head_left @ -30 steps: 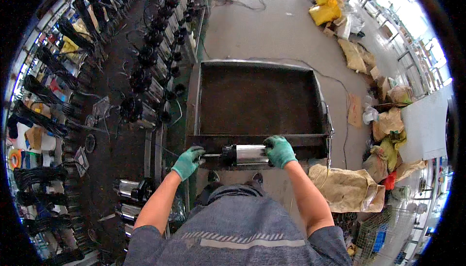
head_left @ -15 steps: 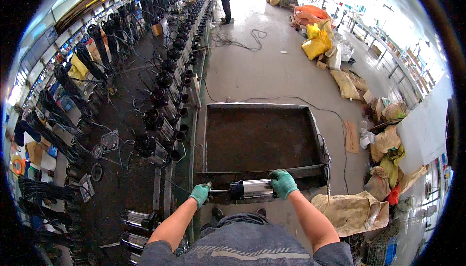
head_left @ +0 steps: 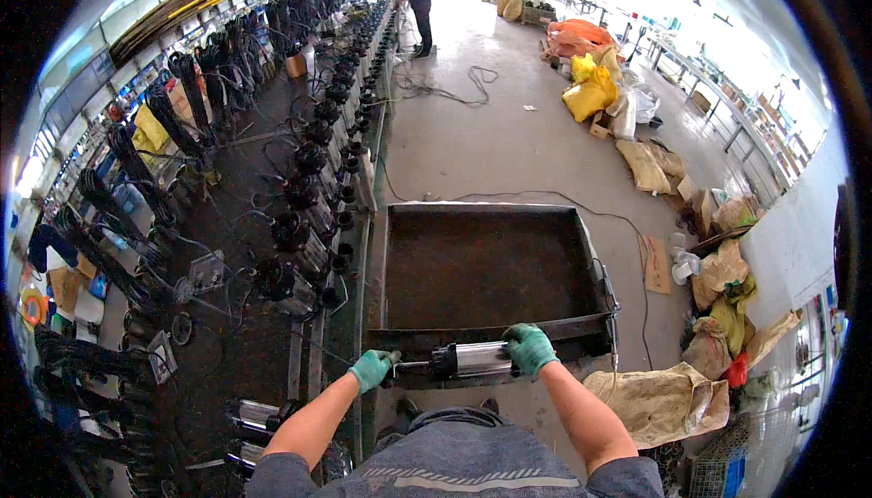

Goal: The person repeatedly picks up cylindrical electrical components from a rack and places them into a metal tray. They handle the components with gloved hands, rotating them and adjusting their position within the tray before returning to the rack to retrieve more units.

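Both of my hands wear green gloves. Between them, level in front of my body and by the near edge of a dark shallow metal tray [head_left: 490, 329], lies a silver motor [head_left: 479, 359] with a black left end and a thin shaft. My right hand [head_left: 530, 349] is wrapped over the motor's right end. My left hand [head_left: 371, 369] is closed around the outer end of the thin shaft [head_left: 414, 364]; the fingertips are partly hidden, and a small piece shows beside the thumb.
On the left, a long dark bench [head_left: 222, 335] carries rows of motors [head_left: 291, 285] and hanging coils of black cable [head_left: 118, 221]. A person [head_left: 420, 3] stands at its far end. Sacks [head_left: 656, 398] lie on the right, and a cable [head_left: 627, 226] crosses the floor.
The whole view has shifted slightly, so the tray and motor sit a little lower. Both hands keep their hold; my left hand shows slightly further left.
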The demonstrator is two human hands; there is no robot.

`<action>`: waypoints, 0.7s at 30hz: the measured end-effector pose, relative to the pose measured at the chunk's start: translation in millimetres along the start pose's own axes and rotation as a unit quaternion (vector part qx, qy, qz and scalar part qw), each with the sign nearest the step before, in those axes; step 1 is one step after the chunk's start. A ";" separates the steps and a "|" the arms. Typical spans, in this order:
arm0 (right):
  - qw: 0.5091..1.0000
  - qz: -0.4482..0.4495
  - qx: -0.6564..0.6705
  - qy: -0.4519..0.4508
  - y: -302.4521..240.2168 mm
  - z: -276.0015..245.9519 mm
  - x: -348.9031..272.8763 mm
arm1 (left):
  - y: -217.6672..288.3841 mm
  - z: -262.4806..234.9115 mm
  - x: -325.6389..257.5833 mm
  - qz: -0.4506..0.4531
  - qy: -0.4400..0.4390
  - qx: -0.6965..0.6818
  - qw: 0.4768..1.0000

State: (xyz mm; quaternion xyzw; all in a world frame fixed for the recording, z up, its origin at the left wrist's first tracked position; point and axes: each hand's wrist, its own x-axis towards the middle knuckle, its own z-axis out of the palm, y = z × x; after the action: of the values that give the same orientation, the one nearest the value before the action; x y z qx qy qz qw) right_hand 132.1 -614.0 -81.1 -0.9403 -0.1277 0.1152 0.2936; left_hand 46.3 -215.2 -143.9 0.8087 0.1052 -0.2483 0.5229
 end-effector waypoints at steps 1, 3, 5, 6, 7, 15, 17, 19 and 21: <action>1.000 -0.002 -0.002 0.006 0.1 -0.4 0.5 | 1.9 1.9 5.8 -0.072 -0.005 -0.080 0.994; 1.000 0.011 0.011 -0.001 -1.6 -0.3 -0.8 | 2.1 3.5 10.5 -0.145 -0.009 -0.200 0.969; 0.998 0.042 0.043 -0.020 -12.8 -7.2 -3.6 | -5.6 12.1 -0.3 -0.004 0.058 -0.123 0.991; 0.999 0.036 0.027 -0.029 -15.1 -8.5 -1.3 | -15.8 20.9 -10.3 0.128 0.121 -0.069 0.982; 0.998 0.036 0.043 -0.019 -7.9 -5.9 -0.2 | -16.8 24.2 -15.2 0.260 0.176 -0.013 0.949; 0.995 0.048 0.082 -0.026 4.3 4.7 2.7 | -29.5 12.3 7.4 0.118 0.109 0.052 0.986; 0.997 0.040 0.062 -0.015 -1.5 -2.8 -1.9 | -5.1 12.2 13.2 -0.095 0.047 -0.001 0.994; 0.999 0.028 0.044 -0.006 -7.2 -4.6 -1.6 | -5.8 13.5 13.7 -0.194 0.015 -0.174 0.965; 0.999 0.025 0.038 -0.002 -3.6 -1.1 -0.4 | -11.9 19.2 6.3 -0.043 0.097 -0.045 0.993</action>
State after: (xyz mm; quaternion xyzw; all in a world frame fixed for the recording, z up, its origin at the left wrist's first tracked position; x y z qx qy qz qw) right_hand 131.4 -611.9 -78.1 -0.9312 -0.1006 0.1288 0.3257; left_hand 40.9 -227.9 -163.0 0.7992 0.2015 -0.1861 0.5348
